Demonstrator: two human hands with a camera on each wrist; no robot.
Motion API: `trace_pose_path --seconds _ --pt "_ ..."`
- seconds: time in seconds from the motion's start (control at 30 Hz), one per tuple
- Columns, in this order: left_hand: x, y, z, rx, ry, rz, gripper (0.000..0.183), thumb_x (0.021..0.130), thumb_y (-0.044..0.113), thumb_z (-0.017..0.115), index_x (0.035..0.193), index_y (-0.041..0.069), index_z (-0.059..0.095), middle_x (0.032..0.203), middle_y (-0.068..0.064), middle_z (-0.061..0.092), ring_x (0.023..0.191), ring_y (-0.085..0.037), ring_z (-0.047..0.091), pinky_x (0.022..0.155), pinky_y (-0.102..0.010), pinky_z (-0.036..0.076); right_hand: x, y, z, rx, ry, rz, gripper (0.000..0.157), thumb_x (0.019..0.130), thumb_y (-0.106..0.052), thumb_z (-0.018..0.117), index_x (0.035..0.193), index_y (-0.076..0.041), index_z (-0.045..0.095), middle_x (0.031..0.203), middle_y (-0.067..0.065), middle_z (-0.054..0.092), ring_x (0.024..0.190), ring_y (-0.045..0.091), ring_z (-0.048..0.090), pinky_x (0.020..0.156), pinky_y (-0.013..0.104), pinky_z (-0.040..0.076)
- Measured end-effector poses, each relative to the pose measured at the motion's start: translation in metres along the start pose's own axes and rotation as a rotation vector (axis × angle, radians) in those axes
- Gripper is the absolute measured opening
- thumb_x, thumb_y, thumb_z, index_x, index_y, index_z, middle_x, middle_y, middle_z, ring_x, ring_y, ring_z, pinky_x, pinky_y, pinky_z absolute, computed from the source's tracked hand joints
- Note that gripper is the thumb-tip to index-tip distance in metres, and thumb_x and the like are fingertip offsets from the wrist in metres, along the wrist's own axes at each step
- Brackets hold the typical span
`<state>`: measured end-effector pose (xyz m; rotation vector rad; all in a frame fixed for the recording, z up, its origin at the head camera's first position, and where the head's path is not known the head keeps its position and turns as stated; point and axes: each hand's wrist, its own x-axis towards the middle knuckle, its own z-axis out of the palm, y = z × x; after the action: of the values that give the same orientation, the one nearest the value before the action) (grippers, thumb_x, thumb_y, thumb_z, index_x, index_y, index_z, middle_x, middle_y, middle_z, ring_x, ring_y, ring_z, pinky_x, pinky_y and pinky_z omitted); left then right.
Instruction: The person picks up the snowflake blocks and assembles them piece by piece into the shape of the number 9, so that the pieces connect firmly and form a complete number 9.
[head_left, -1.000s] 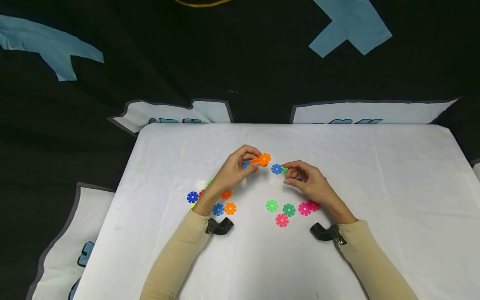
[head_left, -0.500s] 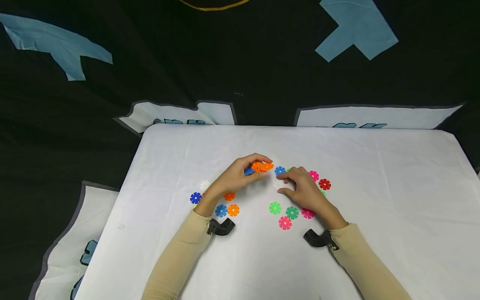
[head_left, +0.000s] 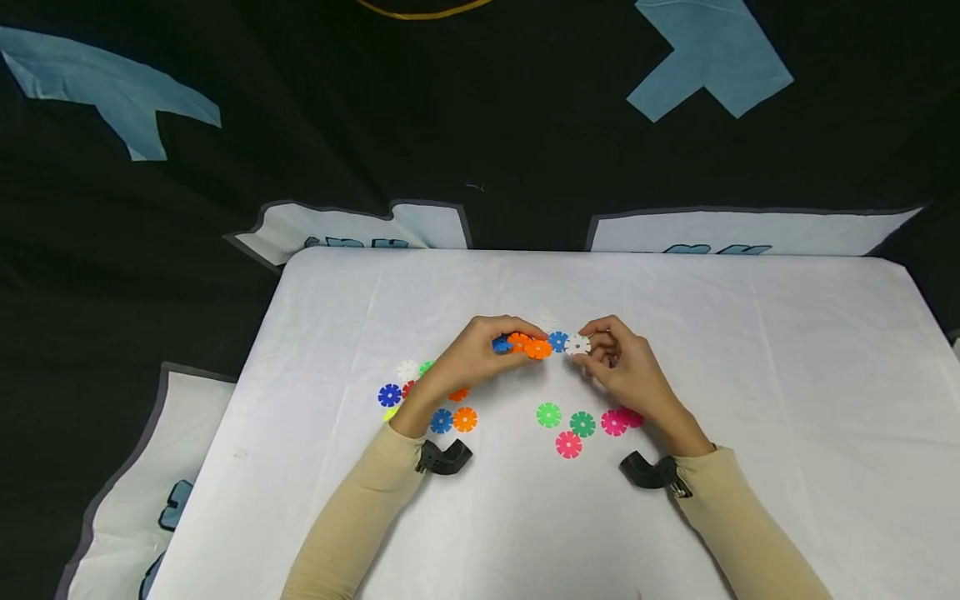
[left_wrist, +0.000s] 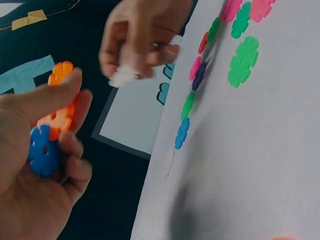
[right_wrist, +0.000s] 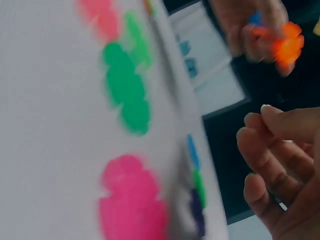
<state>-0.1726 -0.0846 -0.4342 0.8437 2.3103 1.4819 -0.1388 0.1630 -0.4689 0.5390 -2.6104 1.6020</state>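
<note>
My left hand (head_left: 472, 357) grips a short chain of notched plastic discs: one blue disc (left_wrist: 45, 151) and two orange discs (head_left: 537, 348) linked side by side. Facing it, my right hand (head_left: 636, 373) pinches a white notched disc (head_left: 577, 345) by its edge. In the left wrist view this white disc (left_wrist: 123, 77) is blurred, held above the table. A gap separates it from the orange end of the chain. On the table just behind, a loose blue disc (head_left: 557, 341) shows between the two hands. The right wrist view shows my right fingers (right_wrist: 260, 150) but not the white disc.
Several loose discs lie on the white-covered table (head_left: 750, 375). Green discs (head_left: 582, 424) and pink discs (head_left: 568, 444) are near my right forearm. An orange disc (head_left: 465, 419) and a blue disc (head_left: 441, 421) lie by my left wrist. Dark cloth (head_left: 480, 125) hangs beyond the far edge.
My right hand reached down to the white disc on the table and lifted it, drawing back slightly right. My left hand came lower with the orange and blue chain, which has tilted.
</note>
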Motion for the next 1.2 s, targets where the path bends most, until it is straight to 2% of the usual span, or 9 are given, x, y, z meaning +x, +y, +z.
trace_pose_path --seconds 0.07,0.17,0.4,0.53,0.63,0.83,1.03,1.2 --pt "0.000 0.001 0.001 0.011 0.016 0.018 0.028 0.087 0.013 0.075 0.115 0.012 0.071 0.113 0.002 0.071 0.106 -0.011 0.063 0.098 -0.029 0.049 -0.001 -0.006 -0.004 0.065 0.012 -0.031 0.038 0.081 0.005 0.075 0.112 0.000 0.054 0.077 0.015 0.068 0.059 0.024 0.060 0.061 0.019 0.049" --pt "0.001 0.002 0.001 0.027 0.026 0.040 0.032 0.085 0.018 0.077 0.117 0.014 0.071 0.113 0.002 0.070 0.105 -0.011 0.061 0.096 -0.029 0.049 -0.003 -0.016 -0.007 0.097 0.027 -0.075 0.041 0.079 0.010 0.074 0.114 0.002 0.054 0.078 0.017 0.068 0.060 0.025 0.063 0.066 0.018 0.051" --pt "-0.001 0.005 0.000 0.079 -0.015 0.097 0.035 0.090 0.017 0.072 0.124 0.010 0.068 0.110 -0.002 0.069 0.093 -0.012 0.057 0.083 -0.026 0.049 -0.004 -0.040 -0.009 0.058 0.076 -0.215 0.037 0.074 0.017 0.074 0.107 0.010 0.059 0.069 0.015 0.062 0.054 0.015 0.053 0.067 0.014 0.049" --pt "-0.001 0.007 0.001 0.100 -0.011 0.117 0.036 0.089 0.018 0.073 0.124 0.010 0.068 0.108 -0.001 0.070 0.090 -0.010 0.056 0.080 -0.025 0.049 -0.004 -0.035 -0.006 0.025 0.096 -0.267 0.037 0.073 0.017 0.076 0.106 0.008 0.061 0.068 0.010 0.062 0.056 0.012 0.052 0.065 0.012 0.047" --pt "-0.002 0.009 0.001 0.095 -0.005 0.125 0.036 0.088 0.019 0.075 0.122 0.009 0.069 0.108 0.000 0.070 0.092 -0.009 0.057 0.082 -0.025 0.049 -0.004 -0.026 -0.004 0.019 0.107 -0.288 0.040 0.071 0.016 0.077 0.107 0.004 0.063 0.067 0.004 0.062 0.056 0.010 0.052 0.063 0.012 0.046" --pt "-0.002 0.010 0.001 0.075 0.000 0.129 0.035 0.087 0.018 0.076 0.120 0.010 0.070 0.108 0.000 0.071 0.096 -0.009 0.058 0.083 -0.026 0.051 -0.004 -0.019 -0.005 0.009 0.108 -0.351 0.042 0.071 0.015 0.078 0.108 -0.002 0.066 0.069 0.001 0.060 0.058 0.007 0.051 0.061 0.017 0.045" --pt "-0.002 0.009 0.004 -0.009 -0.016 0.097 0.033 0.088 0.012 0.074 0.120 0.007 0.069 0.115 -0.004 0.071 0.101 -0.012 0.065 0.091 -0.024 0.053 -0.003 -0.020 -0.004 0.013 0.122 -0.374 0.042 0.070 0.017 0.078 0.107 0.000 0.066 0.073 0.005 0.063 0.058 0.007 0.053 0.063 0.014 0.047" --pt "-0.002 0.010 0.009 -0.108 -0.002 0.055 0.031 0.089 0.011 0.072 0.120 0.007 0.069 0.117 -0.007 0.070 0.103 -0.015 0.065 0.094 -0.027 0.053 -0.005 -0.020 0.002 0.097 0.129 -0.348 0.035 0.073 0.018 0.074 0.103 0.003 0.065 0.070 0.010 0.066 0.055 0.015 0.059 0.064 0.015 0.052"
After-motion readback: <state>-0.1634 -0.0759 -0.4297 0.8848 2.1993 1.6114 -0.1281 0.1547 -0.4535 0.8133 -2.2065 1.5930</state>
